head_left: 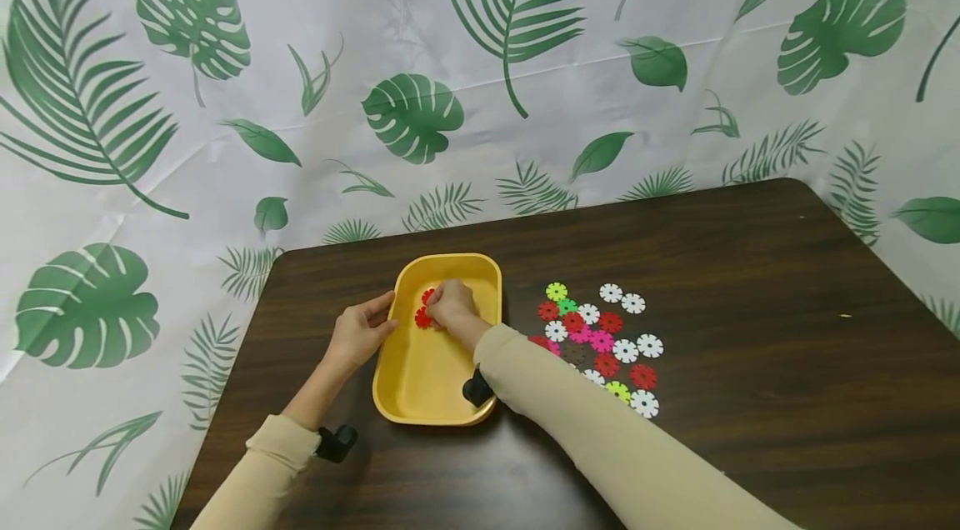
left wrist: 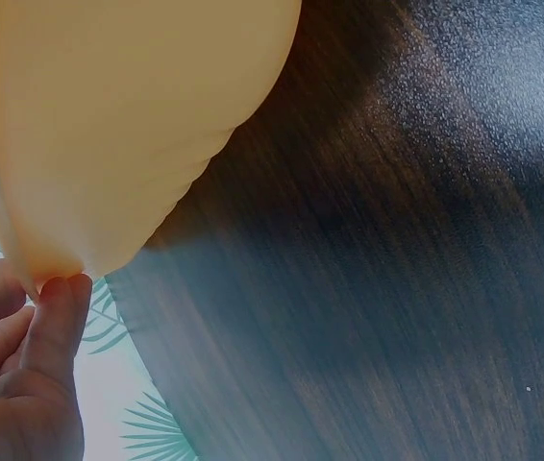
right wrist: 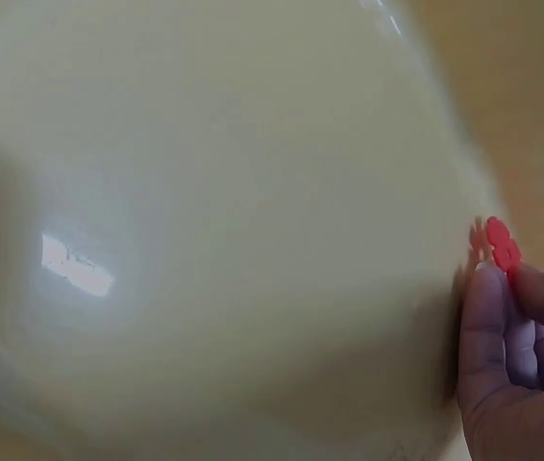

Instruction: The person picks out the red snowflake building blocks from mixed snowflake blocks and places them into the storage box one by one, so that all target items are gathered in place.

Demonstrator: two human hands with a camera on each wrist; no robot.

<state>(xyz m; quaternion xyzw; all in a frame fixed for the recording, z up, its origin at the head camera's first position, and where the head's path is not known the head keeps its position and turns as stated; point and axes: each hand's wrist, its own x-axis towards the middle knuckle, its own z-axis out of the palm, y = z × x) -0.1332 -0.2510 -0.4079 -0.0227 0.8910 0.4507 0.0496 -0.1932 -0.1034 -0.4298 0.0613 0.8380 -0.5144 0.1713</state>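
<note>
Left hand (head_left: 362, 336) pinches yellow tray (head_left: 427, 376) at its rim; right hand (head_left: 455, 305), thumb and fingertips nearly together, pinches red notched disc (right wrist: 503, 245) inside tray. Steady rim hold, light edge pinch probably best; tray mustn't skid.

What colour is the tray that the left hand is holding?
Yellow; the tray shows best in the head view.

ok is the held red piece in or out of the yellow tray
In: the head view shows the right hand, pinching the red piece, within the yellow tray; whether it touches bottom, cannot tell.
</note>
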